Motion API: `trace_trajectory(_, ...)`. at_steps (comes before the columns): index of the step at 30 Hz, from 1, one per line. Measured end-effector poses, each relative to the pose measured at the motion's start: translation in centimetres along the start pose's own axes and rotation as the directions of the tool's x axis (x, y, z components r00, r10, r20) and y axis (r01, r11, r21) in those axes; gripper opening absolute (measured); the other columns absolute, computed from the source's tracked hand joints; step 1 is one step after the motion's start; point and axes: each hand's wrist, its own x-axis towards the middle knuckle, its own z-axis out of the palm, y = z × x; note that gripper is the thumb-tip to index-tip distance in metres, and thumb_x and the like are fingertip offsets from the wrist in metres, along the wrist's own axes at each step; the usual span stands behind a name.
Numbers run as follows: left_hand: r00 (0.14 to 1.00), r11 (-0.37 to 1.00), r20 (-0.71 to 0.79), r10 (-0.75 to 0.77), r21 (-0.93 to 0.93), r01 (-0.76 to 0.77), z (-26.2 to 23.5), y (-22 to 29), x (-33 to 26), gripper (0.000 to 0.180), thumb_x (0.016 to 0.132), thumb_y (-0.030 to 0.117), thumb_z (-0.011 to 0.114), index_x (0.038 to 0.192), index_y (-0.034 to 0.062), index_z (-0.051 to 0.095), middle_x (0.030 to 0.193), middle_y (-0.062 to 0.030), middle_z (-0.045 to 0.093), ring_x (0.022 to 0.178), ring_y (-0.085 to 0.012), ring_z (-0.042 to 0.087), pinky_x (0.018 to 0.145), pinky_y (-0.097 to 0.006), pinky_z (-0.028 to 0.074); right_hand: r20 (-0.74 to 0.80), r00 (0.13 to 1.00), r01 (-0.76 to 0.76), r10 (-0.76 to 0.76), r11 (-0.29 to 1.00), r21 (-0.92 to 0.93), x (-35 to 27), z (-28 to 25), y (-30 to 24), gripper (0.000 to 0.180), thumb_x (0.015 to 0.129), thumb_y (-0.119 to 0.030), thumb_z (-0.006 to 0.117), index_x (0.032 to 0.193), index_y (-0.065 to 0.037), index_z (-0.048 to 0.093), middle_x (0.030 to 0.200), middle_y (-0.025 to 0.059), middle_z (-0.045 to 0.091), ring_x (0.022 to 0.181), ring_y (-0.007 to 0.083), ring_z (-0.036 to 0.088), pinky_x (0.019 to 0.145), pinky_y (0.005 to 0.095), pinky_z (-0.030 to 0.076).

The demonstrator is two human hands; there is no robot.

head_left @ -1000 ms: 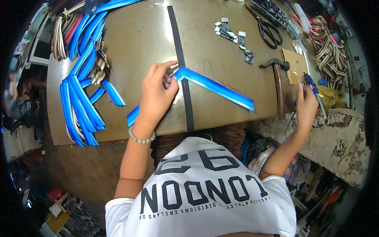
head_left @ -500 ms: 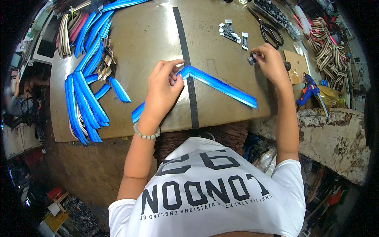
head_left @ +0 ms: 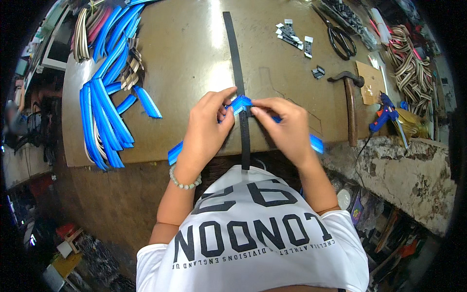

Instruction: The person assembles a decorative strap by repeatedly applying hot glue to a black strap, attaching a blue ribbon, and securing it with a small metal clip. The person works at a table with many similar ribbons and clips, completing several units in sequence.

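A blue ribbon, bent to a peak, lies across a long black strap on the table. My left hand is closed, its thumb and fingers pinching the ribbon just left of the peak. At the peak's right side, my right hand pinches a small dark piece against the ribbon, mostly hidden by the fingertips. Both ribbon ends come out from under my hands, one blue end showing beside my right wrist. Several small dark pieces sit on the table beyond my right hand.
A hammer lies to the right, near black scissors and a blue glue gun. Small black-and-white labels lie farther back. Bundled blue ribbons hang over the table's left edge. Striped straps are heaped at far right.
My right hand has come left from the small dark pieces to the ribbon's peak, carrying one. The hammer, earlier mostly behind my right arm, now shows. My left hand keeps its pinch.
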Motion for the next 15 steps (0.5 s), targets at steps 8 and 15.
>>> trace_trajectory(8, 0.961, 0.957, 0.134, 0.243, 0.131, -0.260, -1.6, 1.0, -4.3, 0.038, 0.075, -0.010, 0.067, 0.110, 0.0042, 0.069, 0.102, -0.0125, 0.062, 0.095, -0.0293, 0.064, 0.081, -0.038, 0.053, -0.149, 0.989, 0.007, -0.010, 1.000, -0.016, -0.3, 2.7, 2.2, 0.011, 0.084, -0.004, 0.070, 0.094, 0.000, 0.070, 0.088, 0.0141, 0.066, 0.080, 0.0312, 0.064, 0.071, 0.0385, 0.050)
trace_trajectory(15, 0.921, 0.920, 0.236, 0.308, 0.172, -0.352, -0.1, 0.5, -5.3, 0.053, 0.070, -0.004, 0.072, 0.121, 0.0077, 0.063, 0.113, -0.0137, 0.057, 0.111, -0.0330, 0.059, 0.092, -0.042, 0.051, -0.102, 0.992, 0.068, -0.075, 0.995, -0.069, 0.5, 2.6, 1.9, 0.013, 0.085, -0.006, 0.070, 0.096, 0.000, 0.070, 0.088, 0.0140, 0.066, 0.081, 0.0314, 0.064, 0.072, 0.0396, 0.051)
